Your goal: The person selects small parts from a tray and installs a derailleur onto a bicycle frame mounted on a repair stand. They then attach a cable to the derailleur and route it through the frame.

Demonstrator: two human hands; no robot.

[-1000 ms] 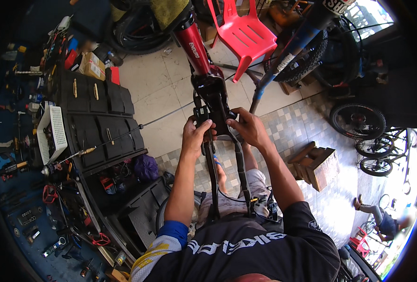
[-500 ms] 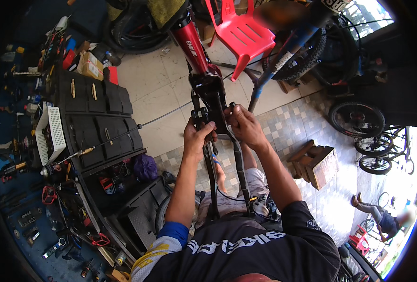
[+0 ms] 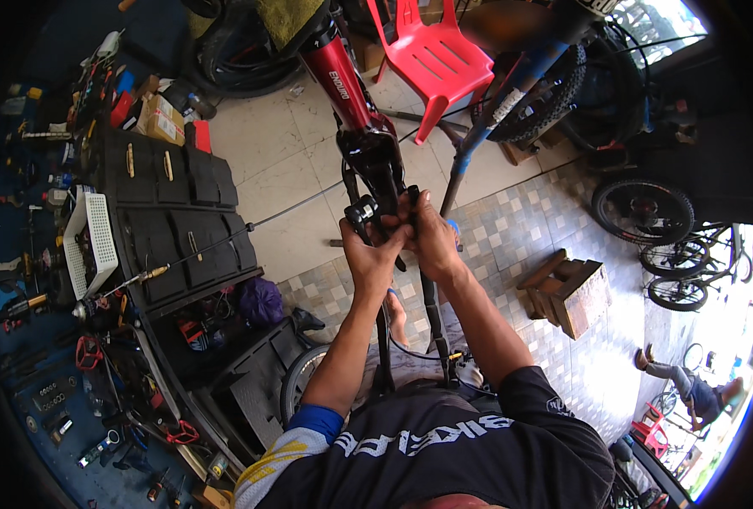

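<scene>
In front of me a bicycle frame (image 3: 341, 81), red on the tube and black lower down, runs toward my body. My left hand (image 3: 369, 259) is closed around a black fitting with a round, shiny end (image 3: 361, 210), beside the frame. Opposite it, my right hand (image 3: 434, 242) grips a small black part (image 3: 413, 197), fingers bent and thumb along it. My left thumb reaches across, and both hands nearly touch. Between them, the fingers hide how these parts join the frame. Black rear stays (image 3: 431, 305) extend below my hands toward my chest.
A blue-painted stand pole (image 3: 478, 136) rises at the right, near a red plastic chair (image 3: 436, 64). To the left stands a dark cabinet (image 3: 164, 242) with a white basket (image 3: 95, 242) and tools. A wooden stool (image 3: 573, 297) and parked bikes (image 3: 677, 263) are farther right; another person (image 3: 694, 394) bends there.
My hands have come closer together, the right one moving inward and my left thumb now meeting it. The round-ended black fitting has tilted. The frame has shifted slightly left.
</scene>
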